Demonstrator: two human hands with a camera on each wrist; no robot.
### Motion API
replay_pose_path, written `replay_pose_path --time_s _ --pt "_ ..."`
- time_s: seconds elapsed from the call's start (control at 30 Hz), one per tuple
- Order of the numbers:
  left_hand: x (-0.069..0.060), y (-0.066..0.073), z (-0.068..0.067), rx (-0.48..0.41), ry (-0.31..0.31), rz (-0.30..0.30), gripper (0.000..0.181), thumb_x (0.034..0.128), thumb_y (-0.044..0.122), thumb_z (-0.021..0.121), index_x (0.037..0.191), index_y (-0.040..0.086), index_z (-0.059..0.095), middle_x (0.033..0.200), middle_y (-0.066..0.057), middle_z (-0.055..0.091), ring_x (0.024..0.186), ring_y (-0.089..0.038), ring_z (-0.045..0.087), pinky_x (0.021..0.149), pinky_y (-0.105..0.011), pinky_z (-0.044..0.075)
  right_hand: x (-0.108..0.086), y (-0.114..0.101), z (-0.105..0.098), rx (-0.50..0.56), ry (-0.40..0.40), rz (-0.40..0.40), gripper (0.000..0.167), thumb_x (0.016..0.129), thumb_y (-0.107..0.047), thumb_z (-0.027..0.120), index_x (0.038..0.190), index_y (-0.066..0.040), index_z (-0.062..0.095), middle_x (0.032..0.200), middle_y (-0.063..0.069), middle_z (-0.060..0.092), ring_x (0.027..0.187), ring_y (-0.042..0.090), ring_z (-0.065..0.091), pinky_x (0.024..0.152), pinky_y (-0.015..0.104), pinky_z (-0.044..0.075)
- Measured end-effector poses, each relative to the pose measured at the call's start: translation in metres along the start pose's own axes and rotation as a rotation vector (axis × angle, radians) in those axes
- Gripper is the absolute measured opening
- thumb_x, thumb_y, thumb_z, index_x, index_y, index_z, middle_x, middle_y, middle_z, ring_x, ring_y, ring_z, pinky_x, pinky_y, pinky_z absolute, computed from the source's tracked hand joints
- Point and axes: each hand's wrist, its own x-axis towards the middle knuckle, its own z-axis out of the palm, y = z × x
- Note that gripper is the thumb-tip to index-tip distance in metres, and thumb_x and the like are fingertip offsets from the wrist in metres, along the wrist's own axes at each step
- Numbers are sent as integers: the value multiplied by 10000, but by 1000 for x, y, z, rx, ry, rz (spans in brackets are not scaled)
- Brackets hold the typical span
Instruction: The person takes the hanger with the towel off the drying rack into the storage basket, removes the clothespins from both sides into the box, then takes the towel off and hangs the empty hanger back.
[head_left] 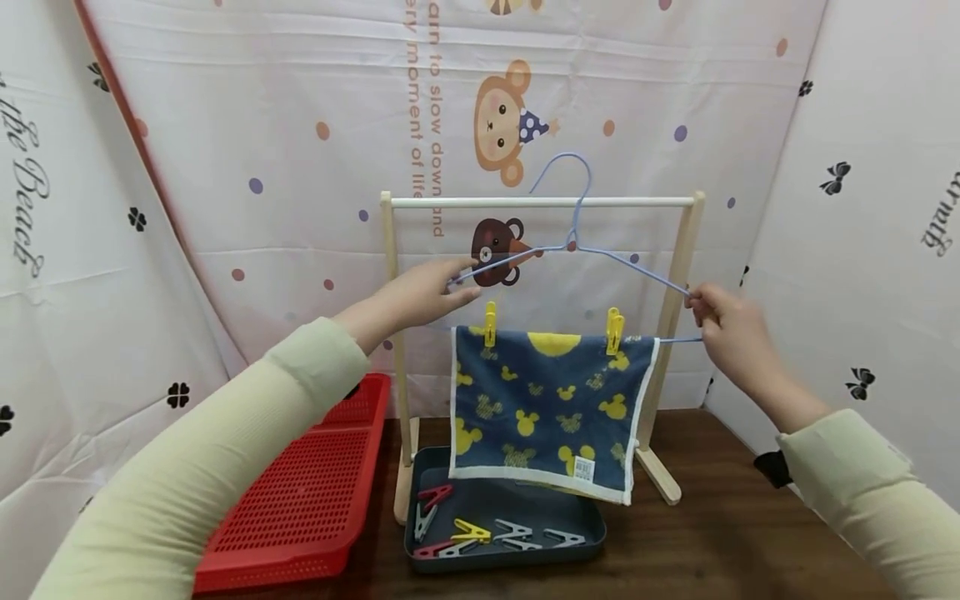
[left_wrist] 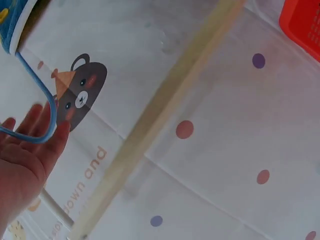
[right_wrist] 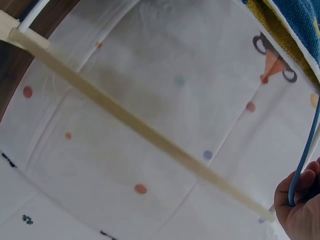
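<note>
A blue wire hanger [head_left: 630, 265] is held up in front of the rack, its hook level with the white rod. Over its lower bar hangs a dark blue towel [head_left: 547, 408] with yellow mouse shapes, pinned by two yellow clips [head_left: 490, 325]. My left hand [head_left: 420, 293] is at the hanger's left shoulder, fingers extended; in the left wrist view the palm [left_wrist: 22, 165] lies behind the wire [left_wrist: 42, 135]. My right hand [head_left: 731, 329] pinches the hanger's right corner, and in the right wrist view its curled fingers [right_wrist: 300, 187] hold the wire.
The wooden rack [head_left: 678, 258] with a white rod [head_left: 465, 202] stands on the brown table [head_left: 720, 500]. A dark tray [head_left: 506, 565] below the towel holds several red, yellow and grey clips. At the left is a red basket [head_left: 300, 492]. Printed cloth hangs behind.
</note>
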Motion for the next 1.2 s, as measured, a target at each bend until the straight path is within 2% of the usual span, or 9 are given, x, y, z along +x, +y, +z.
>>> replay_pose_path --time_s 0.17,0.27,0.33,0.4,0.5,0.6,0.77,1.0,1.2 --pt "-23 -10 -3 -11 1 26 428 1095 283 473 1444 51 557 1113 -181 716 1039 -304 671 972 -479 546 -7 -11 7 17 -29 -11 149 973 107 515 959 42 648 766 180 651 648 -35 402 531 203 339" --pt "-38 -18 -5 -32 0 17 359 1092 228 482 1367 39 613 832 -120 629 769 -240 581 748 -393 528 -9 -17 12 25 -32 -24 134 990 85 533 967 36 655 777 175 669 645 -15 423 528 200 351" --pt "-47 -24 -6 -44 7 9 327 1082 200 511 1341 44 635 784 -98 611 696 -195 543 678 -332 498 -9 -23 15 34 -39 -30 125 1000 64 542 971 32 659 776 167 676 639 9 436 524 203 356" --pt "-56 -28 -8 -56 25 20 294 1061 150 547 1305 34 663 800 -101 658 667 -170 553 647 -303 486 -10 -28 19 44 -50 -40 123 1006 50 545 968 26 659 765 155 673 629 33 445 521 207 360" --pt "-67 -32 -10 -60 59 54 248 1030 73 582 1239 7 698 920 -138 750 682 -140 645 668 -293 554 -10 -36 24 60 -62 -47 120 1003 50 551 959 18 658 725 116 644 611 60 449 521 211 367" --pt "-75 -34 -12 -58 74 83 220 1018 31 581 1193 -9 710 877 -132 758 661 -134 674 642 -289 567 -12 -42 28 85 -72 -44 125 1003 53 548 957 17 658 709 87 613 614 57 446 525 210 362" --pt "-85 -34 -14 -29 79 69 174 1013 21 586 1120 -12 720 671 -52 641 601 -114 579 585 -245 485 -14 -47 35 114 -84 -62 123 1020 13 556 958 8 663 705 65 596 605 34 428 518 218 351" --pt "-99 -36 -16 17 100 9 73 1011 36 598 967 28 656 666 -34 566 581 -113 498 552 -228 401 -14 -56 42 125 -133 -88 140 1031 -13 555 1007 19 689 723 65 611 602 34 419 525 221 357" --pt "-107 -42 -18 101 174 50 93 1011 22 588 935 27 641 744 -82 657 593 -120 474 538 -221 371 -11 -63 42 122 -243 -78 175 1055 -69 534 1069 13 687 767 55 619 621 78 422 546 236 356"
